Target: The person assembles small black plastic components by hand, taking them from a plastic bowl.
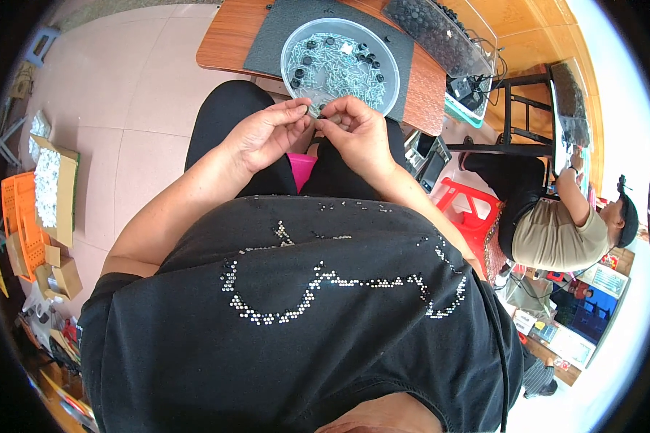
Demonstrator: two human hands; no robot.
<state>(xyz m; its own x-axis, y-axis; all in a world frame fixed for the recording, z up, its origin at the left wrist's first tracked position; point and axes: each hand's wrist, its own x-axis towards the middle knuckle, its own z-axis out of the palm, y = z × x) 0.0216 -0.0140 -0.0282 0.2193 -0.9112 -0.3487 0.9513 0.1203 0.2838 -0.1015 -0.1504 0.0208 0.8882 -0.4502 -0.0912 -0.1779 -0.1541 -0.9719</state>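
Both of my hands meet over my lap, just at the near rim of a clear plastic basin (393,68). My left hand (267,136) pinches a small black round part (308,111) between thumb and fingertips. Close beside it, my right hand (360,138) is closed in a pinch on a small dark piece (322,112), mostly covered by the fingers. Whether the two pieces touch, I cannot tell. Inside the basin lie many silvery screws (339,72) and several black round knob-like parts (307,60).
The basin stands on a dark mat (267,43) on a wooden table (224,40). A clear bin of black parts (440,36) is at the back right. A red stool (469,213) and a seated person (556,231) are to the right. At left stands a carton of white pieces (48,187).
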